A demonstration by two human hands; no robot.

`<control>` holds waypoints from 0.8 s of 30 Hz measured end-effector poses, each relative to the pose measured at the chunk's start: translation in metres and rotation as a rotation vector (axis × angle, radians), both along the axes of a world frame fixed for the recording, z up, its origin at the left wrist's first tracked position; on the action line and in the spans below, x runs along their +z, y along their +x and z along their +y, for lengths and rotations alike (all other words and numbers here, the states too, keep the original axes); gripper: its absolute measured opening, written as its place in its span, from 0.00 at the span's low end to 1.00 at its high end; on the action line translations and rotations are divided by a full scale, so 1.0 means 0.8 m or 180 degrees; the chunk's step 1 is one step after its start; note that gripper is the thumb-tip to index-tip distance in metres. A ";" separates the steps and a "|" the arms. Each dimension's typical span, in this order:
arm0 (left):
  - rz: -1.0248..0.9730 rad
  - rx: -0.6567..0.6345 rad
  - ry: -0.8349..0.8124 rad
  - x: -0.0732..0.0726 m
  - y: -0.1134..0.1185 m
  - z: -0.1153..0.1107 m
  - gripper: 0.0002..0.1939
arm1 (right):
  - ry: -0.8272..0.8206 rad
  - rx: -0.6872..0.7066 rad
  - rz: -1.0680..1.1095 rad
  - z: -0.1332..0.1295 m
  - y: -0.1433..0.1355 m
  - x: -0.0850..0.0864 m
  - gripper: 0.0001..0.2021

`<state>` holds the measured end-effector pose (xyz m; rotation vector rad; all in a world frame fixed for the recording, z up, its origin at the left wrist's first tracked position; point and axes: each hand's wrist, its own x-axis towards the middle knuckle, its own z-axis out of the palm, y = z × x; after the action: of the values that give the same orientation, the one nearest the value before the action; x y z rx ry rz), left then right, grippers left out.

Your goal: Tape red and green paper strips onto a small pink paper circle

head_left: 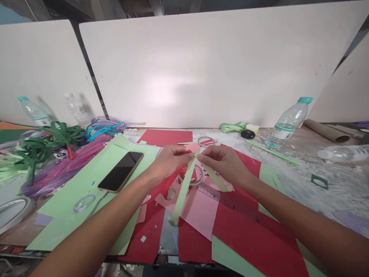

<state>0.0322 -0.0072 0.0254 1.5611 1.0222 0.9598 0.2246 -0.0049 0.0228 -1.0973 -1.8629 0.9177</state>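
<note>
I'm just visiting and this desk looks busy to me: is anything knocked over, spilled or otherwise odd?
One thing: a bottle lies on its side at the far right, while another bottle near it stands upright. White dust and paper scraps litter the table there. The phone lies flat on green paper. Both hands pinch a green strip.
</note>
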 end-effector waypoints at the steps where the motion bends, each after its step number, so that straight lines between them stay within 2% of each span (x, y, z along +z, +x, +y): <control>1: 0.0036 0.0018 -0.0018 0.000 0.000 -0.001 0.12 | 0.0030 0.0014 -0.0019 0.000 0.000 -0.001 0.14; 9: 0.0250 -0.0030 0.0066 0.005 0.002 -0.005 0.13 | 0.0128 0.0013 -0.0131 -0.001 0.001 -0.001 0.12; 24: 0.0164 -0.0195 0.0064 0.003 0.001 -0.004 0.18 | 0.0069 0.0060 -0.0025 -0.003 -0.001 -0.002 0.11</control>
<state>0.0334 -0.0105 0.0275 1.6320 0.9972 0.8943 0.2234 -0.0071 0.0209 -1.0734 -1.8884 0.9030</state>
